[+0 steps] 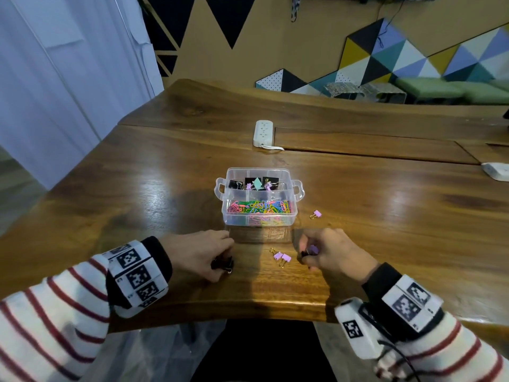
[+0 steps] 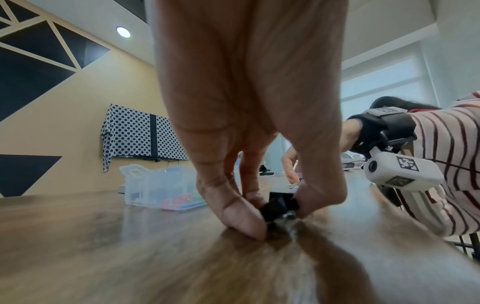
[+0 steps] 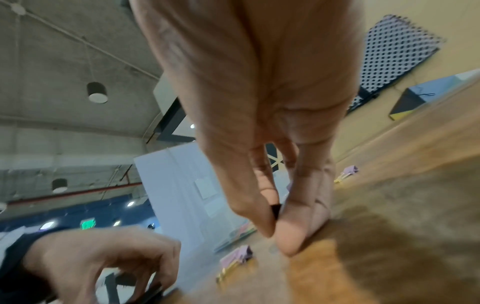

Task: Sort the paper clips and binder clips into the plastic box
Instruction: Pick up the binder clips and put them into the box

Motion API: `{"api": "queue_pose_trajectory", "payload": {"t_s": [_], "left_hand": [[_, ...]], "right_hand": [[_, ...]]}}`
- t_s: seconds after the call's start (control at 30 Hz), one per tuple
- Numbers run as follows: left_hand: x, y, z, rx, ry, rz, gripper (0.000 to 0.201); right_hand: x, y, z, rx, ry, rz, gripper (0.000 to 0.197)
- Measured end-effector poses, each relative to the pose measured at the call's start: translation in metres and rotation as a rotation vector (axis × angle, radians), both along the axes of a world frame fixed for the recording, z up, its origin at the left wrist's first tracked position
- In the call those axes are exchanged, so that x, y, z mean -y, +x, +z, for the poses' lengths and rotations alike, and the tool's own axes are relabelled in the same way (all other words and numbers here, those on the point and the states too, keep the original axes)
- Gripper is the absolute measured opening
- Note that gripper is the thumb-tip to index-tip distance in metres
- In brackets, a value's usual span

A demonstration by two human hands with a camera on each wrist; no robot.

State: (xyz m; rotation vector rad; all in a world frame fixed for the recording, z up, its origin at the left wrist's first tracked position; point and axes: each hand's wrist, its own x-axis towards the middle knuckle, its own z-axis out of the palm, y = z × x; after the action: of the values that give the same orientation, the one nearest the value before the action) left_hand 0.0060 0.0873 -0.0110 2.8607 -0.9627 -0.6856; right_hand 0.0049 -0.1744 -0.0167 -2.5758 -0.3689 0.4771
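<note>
A clear plastic box stands mid-table; its near compartment holds coloured paper clips, its far one several binder clips. Down at the tabletop my left hand pinches a black binder clip between thumb and fingers. My right hand grips a black clip and a purple clip at its fingertips. Two purple binder clips lie on the table between my hands. Another purple binder clip lies right of the box.
A white power strip lies beyond the box, with another white device at the far right edge. The wooden table's front edge runs just below my wrists. A recessed panel crosses the far tabletop.
</note>
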Motion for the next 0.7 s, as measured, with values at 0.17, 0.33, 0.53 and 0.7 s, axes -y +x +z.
{"api": "queue_pose_trajectory", "payload": {"t_s": [0.17,0.33,0.53,0.7], "left_hand": [[0.002,-0.003,0.001,-0.012,-0.022,0.015,0.024],[-0.002,-0.002,0.001,-0.027,-0.059,0.053,0.023],[-0.007,0.005,0.004,-0.122,-0.129,0.196,0.02],[-0.008,0.004,0.009,-0.021,-0.169,0.152,0.023]], "right_hand": [[0.013,0.02,0.014,-0.258,0.478,-0.153,0.021],[0.004,0.053,0.032,-0.391,0.866,-0.227,0.02],[-0.034,0.106,0.055,-0.147,0.88,-0.259,0.024],[-0.06,0.143,0.051,-0.046,0.552,-0.273,0.016]]}}
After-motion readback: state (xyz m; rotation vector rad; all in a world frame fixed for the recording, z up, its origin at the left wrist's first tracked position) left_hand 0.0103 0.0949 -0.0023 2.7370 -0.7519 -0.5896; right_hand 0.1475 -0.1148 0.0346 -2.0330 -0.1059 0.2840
